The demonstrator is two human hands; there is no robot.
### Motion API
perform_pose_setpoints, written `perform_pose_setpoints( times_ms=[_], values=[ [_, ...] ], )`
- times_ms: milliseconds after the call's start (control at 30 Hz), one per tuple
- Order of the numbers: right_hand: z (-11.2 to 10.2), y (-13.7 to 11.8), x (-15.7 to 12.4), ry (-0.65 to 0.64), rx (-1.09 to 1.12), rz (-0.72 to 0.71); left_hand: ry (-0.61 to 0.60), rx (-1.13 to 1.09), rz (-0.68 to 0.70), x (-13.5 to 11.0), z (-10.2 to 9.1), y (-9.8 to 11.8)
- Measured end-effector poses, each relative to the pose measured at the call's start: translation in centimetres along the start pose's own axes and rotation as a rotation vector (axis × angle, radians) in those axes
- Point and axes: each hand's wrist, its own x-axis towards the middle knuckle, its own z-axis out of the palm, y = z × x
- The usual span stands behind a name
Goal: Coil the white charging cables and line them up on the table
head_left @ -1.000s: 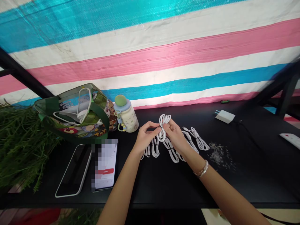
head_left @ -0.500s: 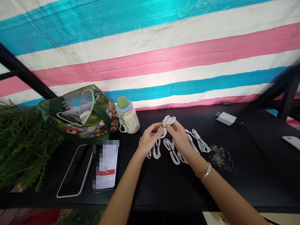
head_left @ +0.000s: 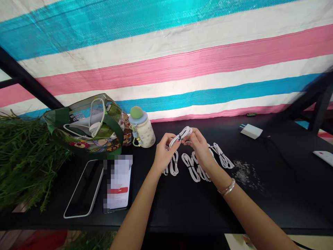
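Note:
A coiled white cable [head_left: 185, 132], bound at its middle with a black tie, is held up between my two hands above the black table [head_left: 177, 208]. My left hand [head_left: 164, 152] is closed on its left end and middle. The fingers of my right hand [head_left: 199, 147] pinch it near the tie and right end. Below and around my hands lie several more tied bundles of white cable: one bundle [head_left: 173, 165] under my left hand, another bundle [head_left: 191, 168] between my wrists, and one bundle [head_left: 223, 156] right of my right hand. My hands partly cover some of them.
Left are a patterned bag [head_left: 85, 128], a bottle [head_left: 143, 130], a white-edged phone [head_left: 84, 189], a lit phone [head_left: 120, 184] and green foliage [head_left: 23, 163]. Right are a white charger [head_left: 251, 131], small pale bits [head_left: 246, 173] and a white object [head_left: 324, 157]. A striped sheet [head_left: 182, 69] hangs behind.
The held cable bundle has turned from nearly upright to a slant, its left end lower. My right fingers have shifted their hold on it.

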Motion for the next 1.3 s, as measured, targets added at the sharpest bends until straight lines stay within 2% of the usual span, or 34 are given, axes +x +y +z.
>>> perform_pose_setpoints(
  times_ms=[167, 300, 500, 767, 1033, 1300],
  values=[
    [-0.12, -0.27, -0.07, 0.035, -0.033, 0.002, -0.010, 0.267, 0.045, -0.50, 0.15, 0.48],
    [-0.07, -0.37, -0.11, 0.068, -0.082, -0.038, -0.025, 0.356, 0.062, -0.63, 0.13, 0.50],
    [0.08, -0.43, -0.19, 0.085, -0.176, -0.127, -0.058, 0.365, 0.055, -0.45, -0.12, 0.11],
    [0.04, -0.65, -0.18, 0.044, -0.194, -0.152, -0.130, 0.326, 0.087, -0.65, -0.44, 0.04],
    [0.15, -0.22, -0.34, 0.005, -0.192, -0.136, -0.078, 0.222, 0.084, -0.76, -0.29, 0.01],
    [0.05, 0.04, -0.54, 0.003, -0.233, -0.167, -0.110, 0.156, 0.089, -0.57, -0.15, -0.19]
  ],
)
